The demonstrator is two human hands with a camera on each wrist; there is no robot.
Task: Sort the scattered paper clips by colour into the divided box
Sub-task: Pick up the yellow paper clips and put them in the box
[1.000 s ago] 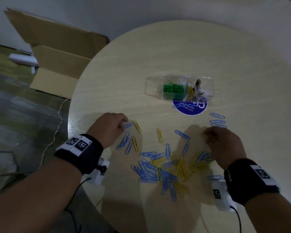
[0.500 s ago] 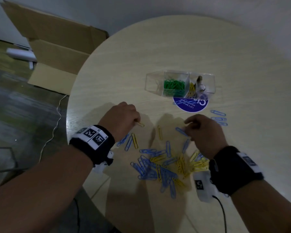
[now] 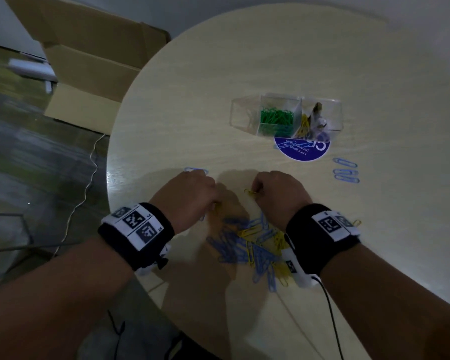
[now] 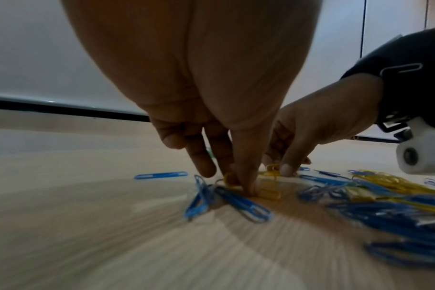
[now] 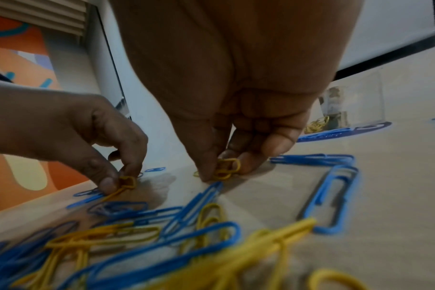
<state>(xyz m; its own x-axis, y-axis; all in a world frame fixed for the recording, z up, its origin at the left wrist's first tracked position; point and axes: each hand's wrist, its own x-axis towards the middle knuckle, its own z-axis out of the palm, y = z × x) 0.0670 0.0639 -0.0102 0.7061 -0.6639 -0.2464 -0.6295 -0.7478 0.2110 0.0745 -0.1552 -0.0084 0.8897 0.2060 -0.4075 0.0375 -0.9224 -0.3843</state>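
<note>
1. Right hand (image 5: 236, 88): thumb and fingers (image 5: 278, 145) pinched together on a small bunch of yellow paper clips (image 5: 226, 168), low over the counter (image 3: 244, 74).
2. Left hand (image 5: 70, 129): fingers clamped on another yellow clip (image 5: 127, 183) at the counter surface.
3. Handling, judged: clips are light, thin, stiff wire with a slick coating; they lie flat and tangle. Best taken by a rounded end, tipped up, then pinched.
4. Mixed pile of blue and yellow clips (image 3: 255, 245) lies just behind both hands; three stray blue clips (image 3: 346, 172) sit apart to the right.
5. Divided box (image 3: 244, 110) stands farther off: green clips (image 3: 277, 116) in the middle compartment, yellow beside them.
</note>
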